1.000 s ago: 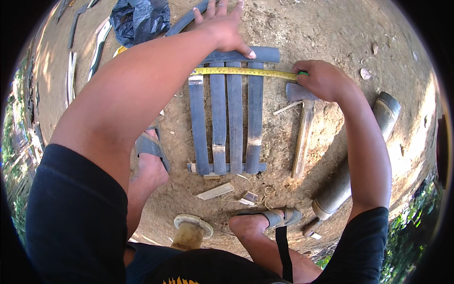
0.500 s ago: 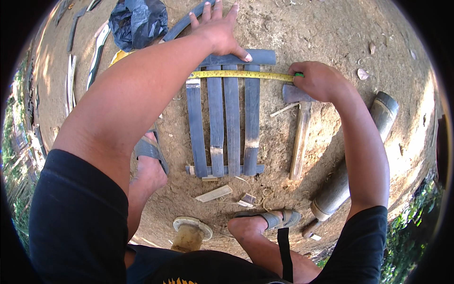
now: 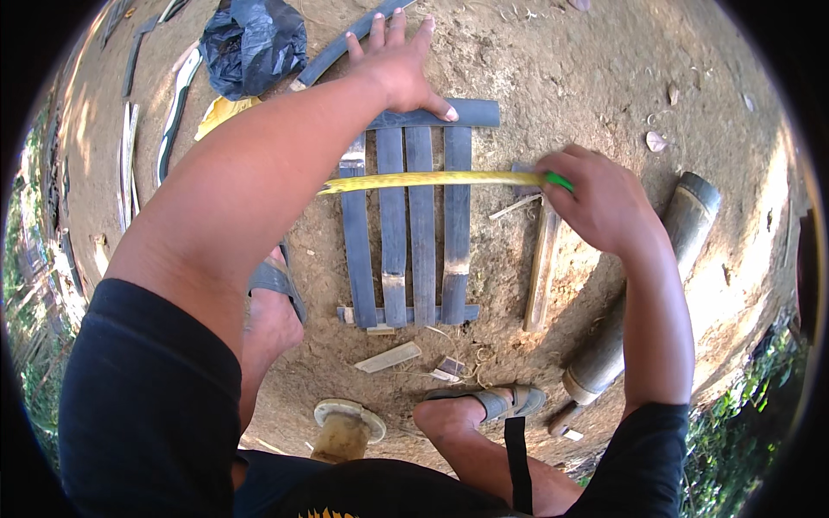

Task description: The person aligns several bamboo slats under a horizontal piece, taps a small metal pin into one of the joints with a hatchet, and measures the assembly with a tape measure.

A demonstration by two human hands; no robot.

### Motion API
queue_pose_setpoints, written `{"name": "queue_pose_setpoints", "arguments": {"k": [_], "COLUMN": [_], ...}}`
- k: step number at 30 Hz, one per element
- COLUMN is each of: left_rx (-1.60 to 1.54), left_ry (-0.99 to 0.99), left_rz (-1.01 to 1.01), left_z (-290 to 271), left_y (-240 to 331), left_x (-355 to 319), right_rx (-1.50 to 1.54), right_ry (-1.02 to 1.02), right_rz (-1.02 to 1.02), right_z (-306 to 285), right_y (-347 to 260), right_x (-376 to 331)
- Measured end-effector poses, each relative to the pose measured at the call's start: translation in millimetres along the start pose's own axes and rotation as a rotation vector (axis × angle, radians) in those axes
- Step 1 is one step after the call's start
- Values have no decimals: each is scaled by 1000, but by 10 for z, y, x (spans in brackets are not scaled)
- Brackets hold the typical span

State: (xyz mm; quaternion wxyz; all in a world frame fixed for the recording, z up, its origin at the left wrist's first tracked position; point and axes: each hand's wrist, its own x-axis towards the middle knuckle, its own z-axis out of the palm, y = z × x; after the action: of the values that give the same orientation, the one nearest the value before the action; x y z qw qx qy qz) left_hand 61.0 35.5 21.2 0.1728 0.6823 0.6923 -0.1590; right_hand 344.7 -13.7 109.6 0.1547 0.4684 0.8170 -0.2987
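Observation:
Four flat dark slats, apparently split bamboo, lie side by side on the ground, one being a slat (image 3: 394, 224) with a pale joint band. A dark crosspiece (image 3: 482, 113) lies across their far ends, a thinner crosspiece (image 3: 471, 312) by their near ends. My left hand (image 3: 395, 79) rests over the far crosspiece, fingers spread and thumb on it. My right hand (image 3: 596, 198) is closed round the green part of a tape measure (image 3: 558, 180). Its yellow blade (image 3: 432, 180) stretches left above the slats and passes out of sight by my left forearm.
A hatchet (image 3: 542, 268) lies right of the slats, its head mostly hidden by my right hand. Farther right is a thick dark bamboo tube (image 3: 691, 220). A black plastic bag (image 3: 253, 47) and a curved white-and-dark tool (image 3: 179, 112) lie far left. Wood offcuts (image 3: 389, 356) sit nearby.
My right hand has come nearer with the tape measure, and the yellow blade has shifted off the slats' far ends toward me. My left hand stays on the far crosspiece.

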Motion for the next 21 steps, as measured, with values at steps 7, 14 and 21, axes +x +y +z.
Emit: {"name": "queue_pose_setpoints", "arguments": {"k": [7,14,21], "left_rx": [-42,-42,-132], "left_ry": [-1,38,45], "left_rz": [-18,-10,-54], "left_z": [47,104,137], "left_y": [48,42,73], "left_x": [-42,-117,-212], "right_rx": [470,31,-346], "right_ry": [220,468,834], "right_rz": [537,710,631], "right_z": [160,760,1229], "right_y": [1032,1120,716], "right_x": [-649,-377,-531]}}
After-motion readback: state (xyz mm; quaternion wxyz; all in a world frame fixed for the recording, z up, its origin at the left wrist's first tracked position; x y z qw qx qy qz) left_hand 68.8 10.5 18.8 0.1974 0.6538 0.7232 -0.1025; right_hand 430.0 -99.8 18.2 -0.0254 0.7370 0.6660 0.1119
